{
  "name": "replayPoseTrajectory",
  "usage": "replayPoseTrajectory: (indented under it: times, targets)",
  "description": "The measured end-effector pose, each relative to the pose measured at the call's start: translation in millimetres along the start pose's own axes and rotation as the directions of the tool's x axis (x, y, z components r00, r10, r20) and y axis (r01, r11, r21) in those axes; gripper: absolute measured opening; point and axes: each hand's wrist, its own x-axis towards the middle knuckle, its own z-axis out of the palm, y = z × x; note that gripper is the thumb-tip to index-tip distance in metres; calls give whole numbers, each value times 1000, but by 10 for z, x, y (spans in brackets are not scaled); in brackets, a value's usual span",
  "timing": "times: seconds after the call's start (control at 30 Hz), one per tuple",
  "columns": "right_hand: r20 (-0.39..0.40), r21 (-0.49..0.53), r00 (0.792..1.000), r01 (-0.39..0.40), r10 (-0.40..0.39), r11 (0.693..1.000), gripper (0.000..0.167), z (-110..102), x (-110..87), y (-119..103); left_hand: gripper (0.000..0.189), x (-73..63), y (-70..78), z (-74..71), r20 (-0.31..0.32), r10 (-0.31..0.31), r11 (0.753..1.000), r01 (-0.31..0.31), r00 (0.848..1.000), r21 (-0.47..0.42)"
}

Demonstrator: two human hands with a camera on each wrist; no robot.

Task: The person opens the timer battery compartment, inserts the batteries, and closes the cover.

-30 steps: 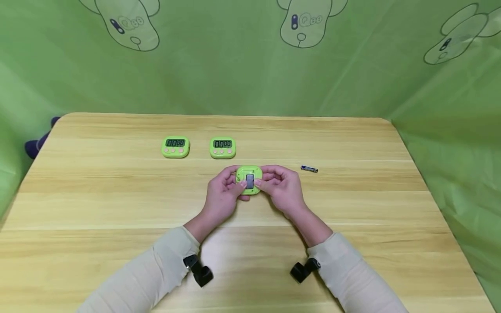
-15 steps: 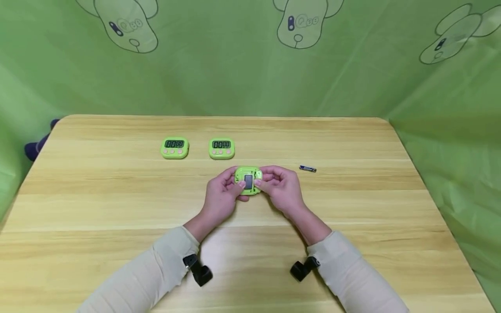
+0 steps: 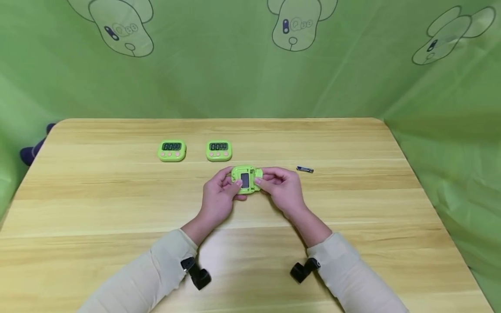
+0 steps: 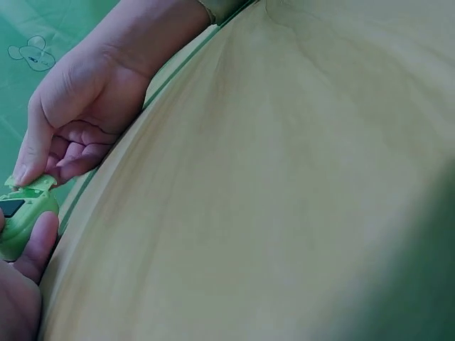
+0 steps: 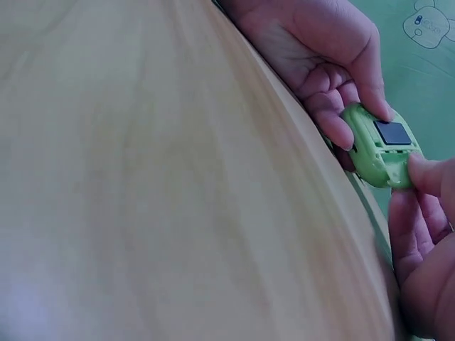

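Back side up, a green digital timer is between both hands over the middle of the table. My left hand grips its left side, thumb beside the dark rectangle on its back. My right hand pinches the green battery cover at the right edge, thumb on top. In the right wrist view the cover stands partly off the timer's body, and the compartment beside the rectangle is exposed. From the left wrist view, the cover tilts up from the body. The timer's front is hidden.
Two matching green timers, one at left and one nearer the middle, lie face up with digits showing. A small dark battery lies right of my hands on the wooden table. Green cloth hangs behind.
The battery cover has moved right, away from the timer's body, baring the compartment. My left hand has shifted slightly left with the timer. The head view has tilted a little.
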Motion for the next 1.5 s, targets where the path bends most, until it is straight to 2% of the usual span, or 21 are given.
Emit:
replayPoseTrajectory:
  times: [0.17, 0.23, 0.3, 0.37, 0.43, 0.5, 0.57, 0.67, 0.77, 0.9, 1.07, 1.2, 1.27, 1.33, 1.4, 1.5]
  targets:
    - [4, 8, 999, -39, 39, 999, 27, -105, -12, 15, 44, -3, -7, 5, -10, 3, 1000, -3, 1000, -1]
    - [5, -54, 1000, -23, 23, 998, 27, -169, -17, 32, 45, -2, -15, 5, -10, 4, 1000, -4, 1000, 1]
    - [10, -157, 1000, 28, -27, 987, 28, -238, -20, 57, 45, -2, -20, 2, -9, 7, 1000, -7, 1000, 7]
    - [10, -264, 996, 93, -93, 960, 29, -308, -22, 79, 45, -6, -19, 1, -5, 10, 1000, -10, 1000, 9]
    - [3, -370, 986, 157, -167, 916, 30, -373, -24, 96, 45, -6, -21, -2, -1, 14, 1000, -14, 1000, 9]
    - [4, -431, 976, 198, -217, 880, 31, -429, -22, 113, 45, -5, -21, -4, 2, 17, 1000, -17, 1000, 7]
    - [1, -454, 972, 209, -234, 866, 32, -469, -22, 121, 45, -4, -22, -7, 3, 18, 1000, -18, 1000, 4]
    - [-29, -443, 975, 187, -222, 877, 29, -521, -21, 123, 45, 2, -33, -12, 5, 19, 1000, -19, 1000, 3]
    - [-95, -420, 977, 136, -192, 897, 27, -593, -15, 121, 44, 0, -38, -11, 9, 22, 1000, -22, 1000, 5]
    - [-162, -456, 972, 81, -172, 887, 29, -723, 8, 142, 44, -2, -25, -2, 8, 26, 1000, -26, 1000, 6]
    - [-181, -546, 969, 43, -169, 837, 28, -821, 55, 156, 43, -5, -24, -1, 10, 22, 1000, -22, 1000, 10]
    - [-146, -631, 975, 40, -169, 774, 26, -840, 85, 147, 43, -8, -30, 0, 19, 23, 1000, -23, 1000, 17]
    - [-116, -650, 980, 49, -163, 758, 25, -848, 92, 147, 42, -11, -30, 0, 24, 22, 1000, -23, 999, 20]
    - [-89, -646, 985, 58, -151, 761, 24, -862, 94, 148, 42, -12, -33, -3, 26, 22, 999, -22, 999, 24]
    - [-76, -619, 988, 58, -134, 783, 26, -880, 96, 152, 43, -10, -30, -4, 26, 21, 999, -22, 999, 28]
    - [-96, -574, 991, 23, -95, 819, 37, -909, 110, 163, 44, -7, -19, -8, 23, 22, 999, -23, 1000, 34]
